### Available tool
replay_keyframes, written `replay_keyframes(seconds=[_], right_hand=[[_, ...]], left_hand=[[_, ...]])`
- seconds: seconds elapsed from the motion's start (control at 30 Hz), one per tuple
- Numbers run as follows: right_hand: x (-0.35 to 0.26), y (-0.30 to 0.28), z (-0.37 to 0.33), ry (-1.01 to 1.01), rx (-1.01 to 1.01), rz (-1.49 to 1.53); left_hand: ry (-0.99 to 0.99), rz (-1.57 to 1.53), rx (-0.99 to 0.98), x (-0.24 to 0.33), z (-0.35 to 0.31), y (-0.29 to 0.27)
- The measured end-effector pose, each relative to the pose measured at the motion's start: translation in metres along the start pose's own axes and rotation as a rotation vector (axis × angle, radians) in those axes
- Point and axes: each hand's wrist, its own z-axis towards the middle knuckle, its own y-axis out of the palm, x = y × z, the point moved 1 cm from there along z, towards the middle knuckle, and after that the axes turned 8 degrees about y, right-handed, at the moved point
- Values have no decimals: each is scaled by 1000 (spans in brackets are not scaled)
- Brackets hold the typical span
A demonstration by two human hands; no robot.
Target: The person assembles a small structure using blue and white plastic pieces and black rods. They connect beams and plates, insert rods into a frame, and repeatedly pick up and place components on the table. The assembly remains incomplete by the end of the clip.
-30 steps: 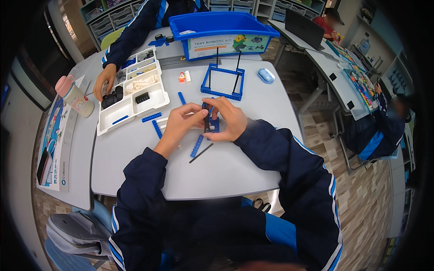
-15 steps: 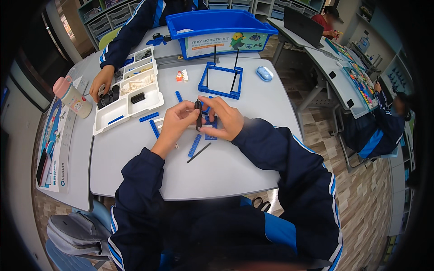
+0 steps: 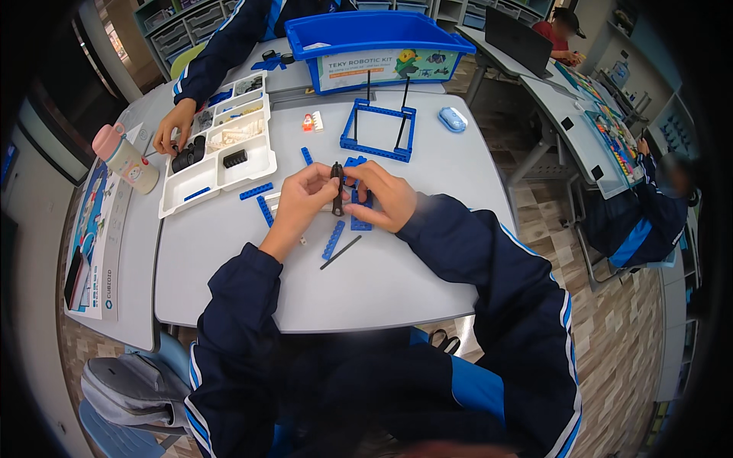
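My left hand (image 3: 301, 198) pinches a narrow black piece (image 3: 337, 200) upright between thumb and fingers, over the middle of the table. From the other side, the curled fingers of my right hand (image 3: 385, 195) close on the same piece. Its exact kind I cannot make out. Partly behind my right hand lie blue building pieces (image 3: 361, 224). Nearer to me are a blue studded beam (image 3: 333, 240) and a thin black rod (image 3: 340, 253). Beyond my hands stands a rectangular blue frame (image 3: 379, 153) with upright black rods.
A white sorting tray (image 3: 221, 182) sits at the left, with another person's hand (image 3: 175, 126) at its black wheels. Loose blue beams (image 3: 256, 191) lie beside it. A blue bin (image 3: 382, 34) stands at the back, a pale blue case (image 3: 453, 120) right, a bottle (image 3: 126, 159) far left.
The black piece has turned slightly between my fingers, and both hands remain on it. The whole view has shifted a little.
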Motion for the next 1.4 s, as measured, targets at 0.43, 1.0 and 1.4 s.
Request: replay_keyframes(seconds=[0.43,1.0,1.4], right_hand=[[4,2,-1,72,66,9],[6,2,-1,241,90,191],[5,2,-2,195,54,155]], left_hand=[[28,113,67,-5,2,2],[139,105,6,1,-2,6],[88,206,-17,-2,-2,5]])
